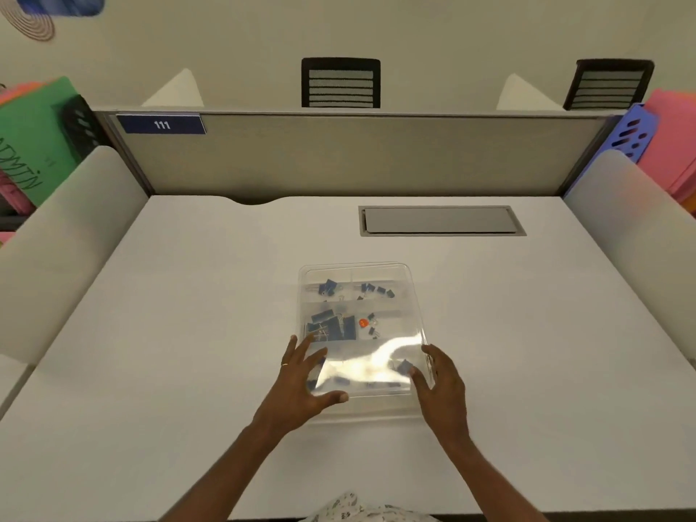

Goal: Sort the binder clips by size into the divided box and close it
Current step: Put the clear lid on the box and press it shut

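Evidently the clips [333,327] sat sorted in the box [413,292], mid-frame on the worktop [188,333]. Your left grip [301,382] and right grip [442,378] lay spread at its lid's [376,357] near corners, clasping nothing; even downward pressure seemed wisest there.

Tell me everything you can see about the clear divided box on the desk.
The divided box is a clear plastic rectangle with rounded corners, lying flat on the white desk ahead of the person. Inner walls split it into compartments holding blue binder clips and one orange item. A clear lid lies over it, catching glare at the near end; whether it is latched cannot be told. The left hand rests spread-fingered on its near-left corner, the right hand touches its near-right edge.
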`<action>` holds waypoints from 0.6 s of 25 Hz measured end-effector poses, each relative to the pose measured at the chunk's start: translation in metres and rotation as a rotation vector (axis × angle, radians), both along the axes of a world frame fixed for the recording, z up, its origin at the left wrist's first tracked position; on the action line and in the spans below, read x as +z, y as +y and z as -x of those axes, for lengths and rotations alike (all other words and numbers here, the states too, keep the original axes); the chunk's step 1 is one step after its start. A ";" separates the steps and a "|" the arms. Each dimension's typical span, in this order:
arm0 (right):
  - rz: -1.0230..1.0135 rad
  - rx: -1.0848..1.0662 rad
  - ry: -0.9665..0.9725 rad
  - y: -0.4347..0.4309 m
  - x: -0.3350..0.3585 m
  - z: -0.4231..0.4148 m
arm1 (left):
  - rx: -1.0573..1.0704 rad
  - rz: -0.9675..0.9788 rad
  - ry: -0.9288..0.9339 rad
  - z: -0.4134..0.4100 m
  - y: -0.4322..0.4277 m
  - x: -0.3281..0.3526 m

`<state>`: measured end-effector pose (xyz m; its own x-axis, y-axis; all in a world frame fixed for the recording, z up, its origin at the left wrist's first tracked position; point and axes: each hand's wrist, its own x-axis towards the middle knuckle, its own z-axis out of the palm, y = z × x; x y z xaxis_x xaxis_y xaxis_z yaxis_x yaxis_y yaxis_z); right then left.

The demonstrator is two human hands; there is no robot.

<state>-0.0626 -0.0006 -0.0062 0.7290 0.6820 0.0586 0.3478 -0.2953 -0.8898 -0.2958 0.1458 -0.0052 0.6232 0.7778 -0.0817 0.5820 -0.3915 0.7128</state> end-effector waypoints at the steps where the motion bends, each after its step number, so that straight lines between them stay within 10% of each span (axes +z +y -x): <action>1: 0.018 0.015 -0.029 0.002 -0.003 0.000 | 0.030 0.024 -0.012 -0.002 -0.002 0.004; 15: -0.061 0.158 -0.077 -0.004 0.017 -0.006 | 0.324 0.073 -0.125 -0.029 -0.011 0.015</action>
